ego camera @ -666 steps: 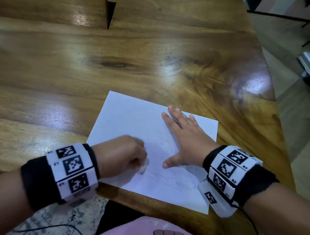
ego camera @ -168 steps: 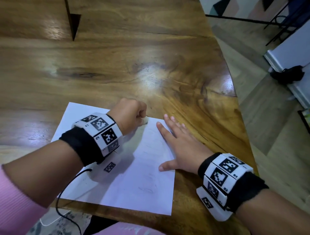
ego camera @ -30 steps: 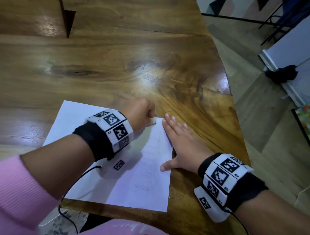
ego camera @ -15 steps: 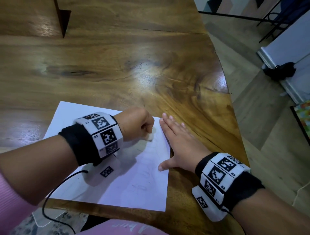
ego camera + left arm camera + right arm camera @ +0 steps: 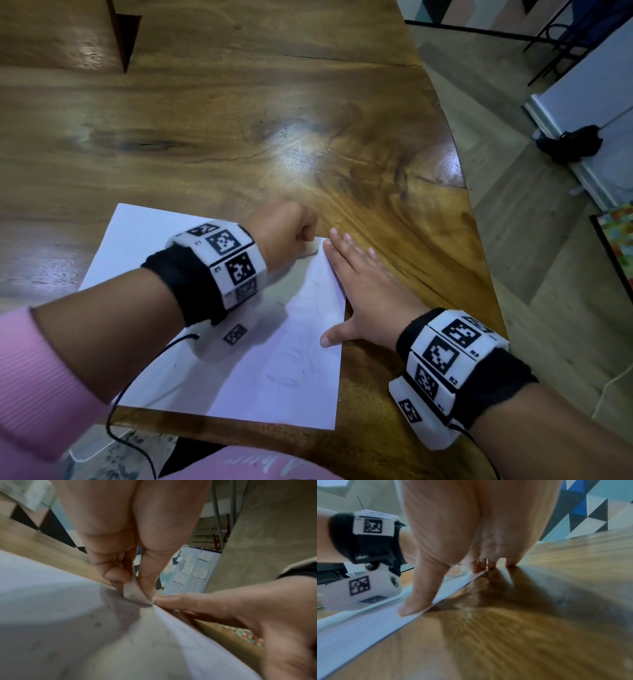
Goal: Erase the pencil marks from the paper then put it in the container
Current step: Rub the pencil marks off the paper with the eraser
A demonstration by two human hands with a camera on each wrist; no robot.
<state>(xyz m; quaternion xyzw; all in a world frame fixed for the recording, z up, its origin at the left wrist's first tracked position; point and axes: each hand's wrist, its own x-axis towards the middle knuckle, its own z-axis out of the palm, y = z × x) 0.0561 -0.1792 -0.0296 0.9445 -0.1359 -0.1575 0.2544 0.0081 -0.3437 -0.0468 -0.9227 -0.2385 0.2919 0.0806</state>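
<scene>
So the left hand (image 5: pixel 286 229) had the eraser (image 5: pixel 135 593) pinched at the paper's (image 5: pixel 274 383) far right corner. The faint pencil marks (image 5: pixel 291 373) lay nearer the person, and the right hand (image 5: pixel 363 291) was flat on the paper's right edge.

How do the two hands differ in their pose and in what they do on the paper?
The left hand is curled and pinches a white eraser at the paper's far right corner; the right hand lies flat and holds nothing. The left hand is over the sheet; the right hand straddles its right edge, partly on the table. Both wear marker wristbands.
</scene>
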